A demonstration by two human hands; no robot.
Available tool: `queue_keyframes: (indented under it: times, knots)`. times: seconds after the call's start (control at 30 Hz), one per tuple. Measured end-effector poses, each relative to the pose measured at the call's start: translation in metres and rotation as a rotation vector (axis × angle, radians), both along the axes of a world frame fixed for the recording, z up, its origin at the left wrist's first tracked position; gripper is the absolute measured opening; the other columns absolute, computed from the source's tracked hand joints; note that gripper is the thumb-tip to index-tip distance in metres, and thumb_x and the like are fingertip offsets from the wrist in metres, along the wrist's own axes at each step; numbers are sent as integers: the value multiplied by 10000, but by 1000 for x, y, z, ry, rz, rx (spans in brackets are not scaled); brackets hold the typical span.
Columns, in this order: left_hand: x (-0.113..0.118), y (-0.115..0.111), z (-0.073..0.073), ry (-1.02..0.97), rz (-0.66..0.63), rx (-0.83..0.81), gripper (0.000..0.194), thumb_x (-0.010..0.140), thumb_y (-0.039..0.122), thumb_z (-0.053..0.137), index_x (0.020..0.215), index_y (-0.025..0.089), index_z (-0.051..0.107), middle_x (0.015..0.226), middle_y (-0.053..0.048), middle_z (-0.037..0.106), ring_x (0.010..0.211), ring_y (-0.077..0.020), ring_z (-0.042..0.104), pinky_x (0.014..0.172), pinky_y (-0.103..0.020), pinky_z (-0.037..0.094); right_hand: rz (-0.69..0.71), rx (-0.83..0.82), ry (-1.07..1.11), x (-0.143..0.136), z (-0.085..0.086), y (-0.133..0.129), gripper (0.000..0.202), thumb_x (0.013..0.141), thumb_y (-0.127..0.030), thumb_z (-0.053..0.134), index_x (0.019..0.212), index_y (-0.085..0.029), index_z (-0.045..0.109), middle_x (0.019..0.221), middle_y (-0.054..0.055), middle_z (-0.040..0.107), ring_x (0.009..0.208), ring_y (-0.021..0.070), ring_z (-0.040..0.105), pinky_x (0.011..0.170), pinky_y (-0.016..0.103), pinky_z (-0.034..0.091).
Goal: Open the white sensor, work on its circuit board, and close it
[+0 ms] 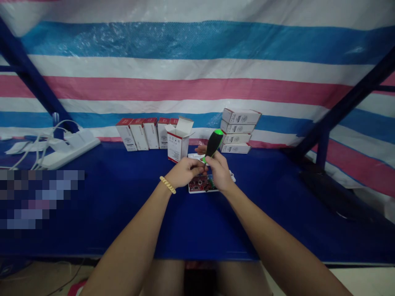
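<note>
My right hand (219,169) is closed on a black and green screwdriver (214,142), whose handle tilts up and to the right. The fingers of my left hand (186,170) are pinched together by the screwdriver's lower end; what they hold, if anything, is too small to tell. Below both hands lies a white device (197,191) with a red circuit board (197,185) showing inside. Part of the device is hidden under my right hand. A white piece shows just behind my fingers.
An opened red and white box (178,147) stands behind my left hand. Several similar boxes (151,135) line the back left, and more (236,139) are stacked at the back right. A white power strip (72,151) with cables lies at the far left of the blue table (123,205).
</note>
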State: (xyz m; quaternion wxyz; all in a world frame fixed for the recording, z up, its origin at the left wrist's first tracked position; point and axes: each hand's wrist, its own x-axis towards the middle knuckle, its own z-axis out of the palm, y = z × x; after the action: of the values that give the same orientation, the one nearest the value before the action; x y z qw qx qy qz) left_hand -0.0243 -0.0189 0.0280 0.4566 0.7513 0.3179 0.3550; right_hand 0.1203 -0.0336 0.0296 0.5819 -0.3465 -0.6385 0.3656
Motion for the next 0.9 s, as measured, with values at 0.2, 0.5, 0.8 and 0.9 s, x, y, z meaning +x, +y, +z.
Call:
queue_keyframes:
  times: [0.2,0.5,0.8,0.9]
  knots:
    - [1,-2,-2,-60,60,25,191,691,276,737,759,117,658,721,-26,648,673,-147,577,663,-286,464,-59,-44,-52,-1,5,-1,358,744,-510,637,925,-203,662,874,41,681,766,166,607,712,340,490]
    - [6,-1,-4,18,49,20,166,803,255,613,731,126,688,720,-33,675,663,-155,582,652,-283,461,-192,-39,-40,4,2,2,479,610,-559,729,904,-199,615,905,58,665,783,184,586,691,342,481]
    - [-12,2,2,144,-44,32,227,790,352,635,803,130,678,712,-13,628,678,-152,560,647,-269,427,90,-36,3,12,8,0,384,797,-536,593,981,-199,597,921,56,690,842,173,628,749,339,510]
    - [-22,1,6,297,-75,43,363,651,360,770,925,144,669,839,-11,646,749,-165,566,676,-271,427,150,-20,-2,11,11,-4,367,785,-511,625,971,-198,583,879,47,683,815,161,631,735,326,510]
